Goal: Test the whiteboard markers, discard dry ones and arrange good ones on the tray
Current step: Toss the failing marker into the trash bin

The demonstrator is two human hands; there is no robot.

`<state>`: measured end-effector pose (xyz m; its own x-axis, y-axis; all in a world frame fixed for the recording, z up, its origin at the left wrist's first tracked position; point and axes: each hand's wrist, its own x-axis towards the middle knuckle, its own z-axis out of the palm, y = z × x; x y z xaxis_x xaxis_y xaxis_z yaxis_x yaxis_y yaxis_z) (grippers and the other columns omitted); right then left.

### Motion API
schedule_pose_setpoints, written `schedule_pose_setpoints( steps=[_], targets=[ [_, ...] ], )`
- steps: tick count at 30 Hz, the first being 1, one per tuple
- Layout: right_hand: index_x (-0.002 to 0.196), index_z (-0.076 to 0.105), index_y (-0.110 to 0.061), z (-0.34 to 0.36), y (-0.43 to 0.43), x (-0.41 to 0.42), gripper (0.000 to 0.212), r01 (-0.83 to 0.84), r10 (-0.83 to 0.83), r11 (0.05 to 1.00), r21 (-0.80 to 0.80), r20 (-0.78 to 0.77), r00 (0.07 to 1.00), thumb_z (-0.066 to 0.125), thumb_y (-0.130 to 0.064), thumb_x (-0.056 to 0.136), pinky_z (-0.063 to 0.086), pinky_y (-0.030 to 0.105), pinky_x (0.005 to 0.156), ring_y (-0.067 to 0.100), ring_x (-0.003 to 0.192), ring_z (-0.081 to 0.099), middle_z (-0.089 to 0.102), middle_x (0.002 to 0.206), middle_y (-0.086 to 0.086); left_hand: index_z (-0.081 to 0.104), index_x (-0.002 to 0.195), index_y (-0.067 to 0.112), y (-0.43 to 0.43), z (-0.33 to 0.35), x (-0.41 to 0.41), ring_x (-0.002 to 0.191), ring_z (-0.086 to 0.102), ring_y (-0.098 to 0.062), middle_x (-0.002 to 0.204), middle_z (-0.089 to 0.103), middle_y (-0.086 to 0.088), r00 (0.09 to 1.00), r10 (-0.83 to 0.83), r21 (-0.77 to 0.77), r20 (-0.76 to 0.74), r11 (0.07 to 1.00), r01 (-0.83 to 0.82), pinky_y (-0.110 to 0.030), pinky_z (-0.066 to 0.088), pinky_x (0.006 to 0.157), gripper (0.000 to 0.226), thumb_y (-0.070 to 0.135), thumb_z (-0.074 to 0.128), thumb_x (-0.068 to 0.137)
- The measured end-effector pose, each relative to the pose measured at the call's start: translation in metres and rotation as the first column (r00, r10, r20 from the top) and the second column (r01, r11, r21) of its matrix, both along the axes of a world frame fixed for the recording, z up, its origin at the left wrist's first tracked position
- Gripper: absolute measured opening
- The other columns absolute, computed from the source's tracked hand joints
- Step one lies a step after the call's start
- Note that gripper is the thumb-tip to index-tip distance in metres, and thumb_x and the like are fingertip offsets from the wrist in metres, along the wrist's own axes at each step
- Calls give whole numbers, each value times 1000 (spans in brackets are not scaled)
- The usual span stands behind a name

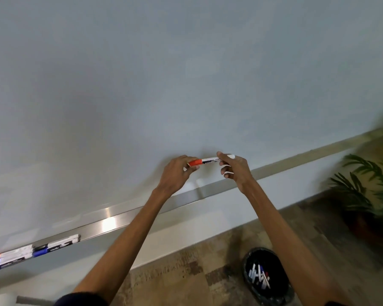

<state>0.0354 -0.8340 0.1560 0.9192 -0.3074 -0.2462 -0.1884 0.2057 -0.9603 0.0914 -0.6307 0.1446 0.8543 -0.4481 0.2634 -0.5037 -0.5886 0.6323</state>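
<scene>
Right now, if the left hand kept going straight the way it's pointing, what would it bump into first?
The left hand points up and right along the red marker, toward the right hand holding the other end. It would probably meet that hand first. The whiteboard is just behind, though depth is hard to judge.

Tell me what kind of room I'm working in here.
Probably an office or meeting room: a large wall whiteboard with a metal marker tray, a potted plant in the corner, and a black bin of markers on the tiled floor.
</scene>
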Motion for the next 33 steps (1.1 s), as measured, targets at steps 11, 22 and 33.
schedule_pose_setpoints(
  steps=[11,22,33],
  targets=[
    [87,77,-20,-84,-92,-88,3,-153,84,882,-446,-170,982,75,-22,86,46,23,62,9,71,62,74,88,11,72,104,33,-89,-66,-35,88,60,-16,97,68,9,963,-207,204,-173,949,241,-35,48,77,18,26,65,89],
    [105,76,-18,-154,-154,-163,18,-206,-22,755,-623,-339,941,70,-16,88,41,11,63,-3,70,59,72,86,-7,74,101,25,-179,-127,-96,88,62,-18,97,72,5,882,-368,277,-294,851,447,-28,38,69,14,27,68,88],
    [99,73,-22,-203,-199,-208,20,-186,-193,757,-626,-487,852,70,-17,80,47,25,78,13,92,66,73,95,-5,73,109,15,-248,-162,-141,97,63,-20,106,72,-2,854,-411,242,-320,836,493,-15,26,67,21,13,62,92]
  ],
)
